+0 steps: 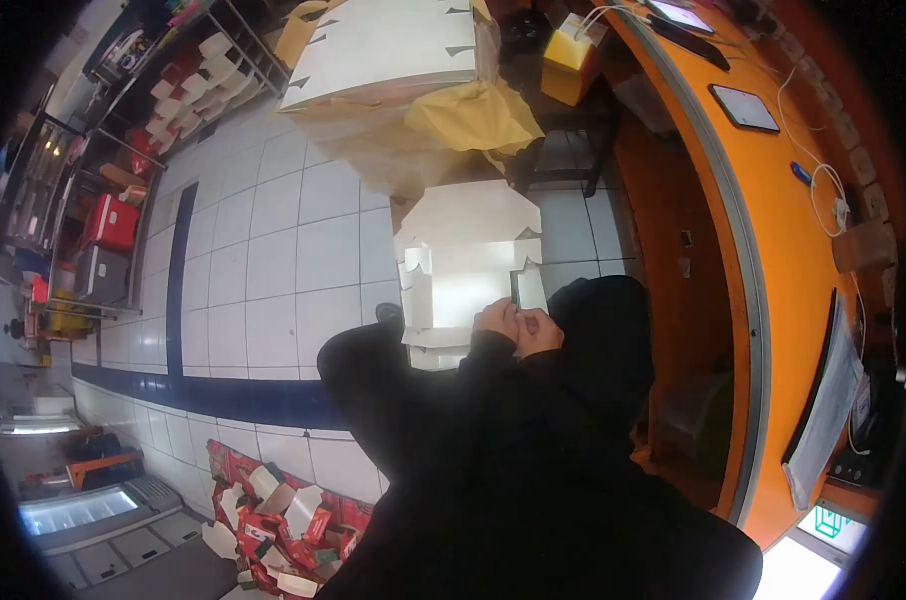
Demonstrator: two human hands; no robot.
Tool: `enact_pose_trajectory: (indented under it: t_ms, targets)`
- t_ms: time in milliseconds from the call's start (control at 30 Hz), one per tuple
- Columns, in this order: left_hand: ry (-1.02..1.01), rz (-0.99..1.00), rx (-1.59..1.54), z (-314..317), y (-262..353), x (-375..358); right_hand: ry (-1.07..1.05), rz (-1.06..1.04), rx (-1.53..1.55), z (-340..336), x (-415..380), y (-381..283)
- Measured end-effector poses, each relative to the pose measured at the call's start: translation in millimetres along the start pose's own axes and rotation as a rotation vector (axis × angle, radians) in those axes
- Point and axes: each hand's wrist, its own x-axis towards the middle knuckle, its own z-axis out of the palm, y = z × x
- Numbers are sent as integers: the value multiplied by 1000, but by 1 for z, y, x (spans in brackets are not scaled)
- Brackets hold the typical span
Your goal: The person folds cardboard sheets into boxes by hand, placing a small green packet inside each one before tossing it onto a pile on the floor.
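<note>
A white cardboard box (463,290), partly folded, rests in front of my body with its wide flap spread away from me. Its left flaps stand up, and a side flap rises along the right edge. At the near right corner my left hand (497,318) is closed on the cardboard. Right beside it, my right hand (540,334) has its fingers curled on the same corner. The two hands touch or nearly touch, and the fingertips are partly hidden.
Ahead, a stack of flat white box blanks (388,50) sits with crumpled brown paper (473,115). An orange counter (718,130) with a phone (743,107) runs along my right. Folded red-and-white boxes (283,530) are piled at lower left. Shelving (123,200) stands far left.
</note>
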Motion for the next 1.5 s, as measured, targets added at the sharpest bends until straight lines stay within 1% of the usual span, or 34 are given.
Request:
enact_pose_trajectory:
  t_ms: [33,100,133,167,200,267,300,333,367,400,433,467,500,533,567,600,667,700,767,800,867,900,967,1000,1067,1100,1167,1200,1267,1300,1367,1400,1467,1500]
  targets:
    - [0,3,-1,5,-11,5,-6,-1,22,-1,2,0]
    - [-105,63,-263,1,-25,11,-17,0,41,-3,3,-2]
    - [-101,62,-261,-6,-26,10,33,-71,-32,-3,5,-6]
    - [-31,89,-323,-15,-27,8,85,-142,-102,-2,8,-10]
    - [37,114,-384,-31,-22,4,83,-140,-97,1,11,-6]
    - [152,149,-276,-77,-18,1,-75,-23,-151,1,20,11]
    - [276,115,-223,-99,-21,-2,-57,-19,-212,-3,22,11]
    - [401,78,-169,-117,-26,-6,-61,-17,-208,-7,23,15]
    - [405,74,-163,-130,-36,-10,-51,-30,-174,-11,24,18]
    - [407,-120,-170,-141,-48,-15,-42,-43,-139,-11,24,19]
    - [411,-314,-179,-147,-58,-21,-62,-17,-115,-19,19,5]
    - [423,-317,-176,-142,-76,-22,-72,-25,-110,-21,18,5]
    - [248,-351,-344,-133,-99,-21,-105,-82,-116,-25,18,7]
    - [69,-380,-511,-130,-106,-22,-137,-138,-123,-27,17,3]
    - [-110,-513,-876,-125,-111,-23,-148,-157,-133,-30,14,-1]
    - [-180,-542,-967,-118,-128,-20,-157,-160,-135,-31,12,-8]
    - [-158,-495,-1034,-126,-89,-31,-182,-137,-83,-34,8,-14]
    - [-155,-499,-1040,-127,-86,-30,-188,-138,-88,-35,8,-14]
    - [-200,-445,-911,-133,-80,-24,-181,-184,-94,-35,9,-15]
    - [-196,-443,-912,-136,-73,-24,-184,-188,-94,-35,9,-16]
    - [-187,-388,-777,-141,-58,-23,-164,-229,-79,-35,9,-17]
    - [-187,-386,-776,-139,-58,-22,-163,-231,-77,-37,9,-21]
    - [-151,-327,-807,-134,-59,-20,-213,-127,-70,-40,8,-28]
    - [-152,-327,-807,-131,-62,-19,-212,-127,-69,-41,5,-36]
    - [-74,-392,-849,-126,-68,-17,156,-415,-148,-41,-6,-60]
    - [-73,-394,-850,-123,-69,-16,154,-415,-148,-46,-11,-72]
    - [84,-453,-947,-117,-69,-15,-44,-750,-259,-59,-23,-96]
    - [82,-456,-946,-115,-68,-16,-45,-747,-260,-60,-31,-106]
    - [124,-508,-953,-113,-63,-13,-342,-1015,-264,-57,-45,-120]
    - [121,-505,-951,-111,-59,-13,-338,-1014,-264,-50,-49,-117]
    - [196,-464,-964,-106,-50,-14,-311,-1056,-170,-30,-53,-100]
    - [198,-463,-963,-103,-50,-15,-311,-1057,-168,-23,-53,-96]
    - [274,-439,-936,-99,-51,-17,-160,-800,-92,-11,-55,-88]
    - [248,-405,-1017,-99,-48,-20,-162,-799,-93,-11,-56,-91]
